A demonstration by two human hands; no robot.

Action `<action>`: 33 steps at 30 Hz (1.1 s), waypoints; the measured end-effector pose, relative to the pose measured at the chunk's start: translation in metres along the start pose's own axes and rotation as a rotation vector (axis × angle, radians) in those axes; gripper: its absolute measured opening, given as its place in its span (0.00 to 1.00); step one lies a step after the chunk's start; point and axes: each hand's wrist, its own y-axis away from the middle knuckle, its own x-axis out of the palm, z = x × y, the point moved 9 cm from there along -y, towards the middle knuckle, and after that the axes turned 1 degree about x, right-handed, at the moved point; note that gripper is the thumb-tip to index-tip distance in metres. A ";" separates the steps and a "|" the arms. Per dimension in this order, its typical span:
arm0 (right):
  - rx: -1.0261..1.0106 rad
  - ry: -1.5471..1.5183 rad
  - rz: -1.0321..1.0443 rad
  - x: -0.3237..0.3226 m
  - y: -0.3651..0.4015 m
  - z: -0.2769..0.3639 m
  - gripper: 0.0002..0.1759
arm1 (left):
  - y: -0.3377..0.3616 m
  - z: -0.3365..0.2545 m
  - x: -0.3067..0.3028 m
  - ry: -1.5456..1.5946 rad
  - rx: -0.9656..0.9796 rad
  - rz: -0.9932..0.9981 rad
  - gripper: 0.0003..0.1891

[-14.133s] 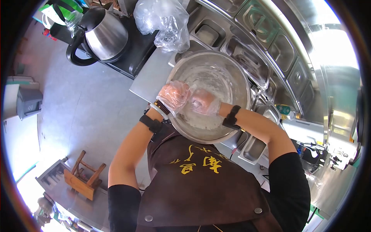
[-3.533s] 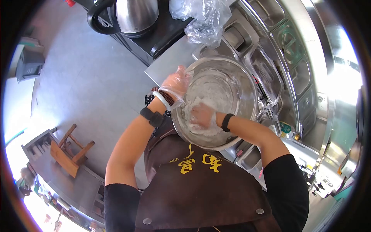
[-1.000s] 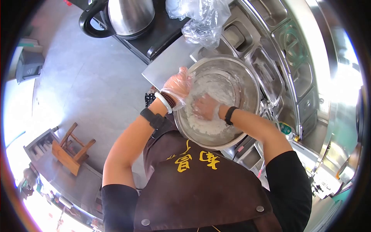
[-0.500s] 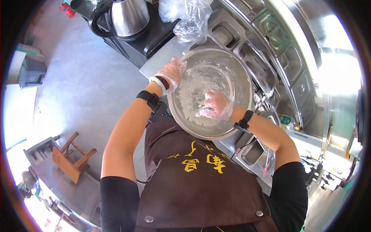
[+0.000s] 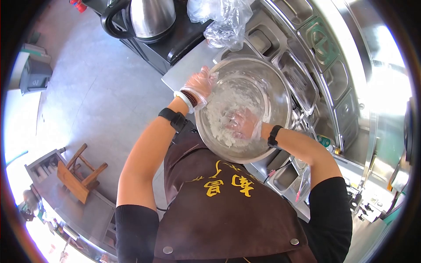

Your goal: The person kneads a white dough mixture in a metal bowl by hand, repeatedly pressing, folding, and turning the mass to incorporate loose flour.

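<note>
A wide steel mixing bowl [image 5: 280, 94] holds a white, crumbly, flour-like mixture [image 5: 234, 100]. On its left rim is my left hand [image 5: 201, 85], in a clear plastic glove, with the fingers closed over the edge. My right hand [image 5: 244, 124], gloved the same way, is down inside the bowl. Its fingers look stretched and somewhat apart, pushed into the white mixture; the fingertips are partly buried and a little blurred.
Behind the bowl are steel food pans [image 5: 298, 79] set in the counter. A steel kettle [image 5: 152, 19] and a crumpled clear plastic bag [image 5: 226, 26] stand at the back left. A wooden stool [image 5: 74, 179] is on the floor to the left.
My right hand has gone from a fist above the mixture to fingers loosened and pushed into it. My left hand still grips the rim. The view has shifted slightly.
</note>
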 end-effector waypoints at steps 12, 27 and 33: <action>-0.088 -0.053 -0.127 0.012 -0.051 0.009 0.16 | -0.008 0.003 0.007 -0.017 0.045 -0.001 0.16; 0.465 -0.313 -0.403 -0.068 -0.027 -0.031 0.16 | -0.027 0.009 0.008 -0.021 0.086 -0.033 0.16; 1.439 -0.347 -0.383 0.018 0.090 -0.118 0.22 | -0.017 -0.004 -0.003 -0.057 0.054 -0.033 0.18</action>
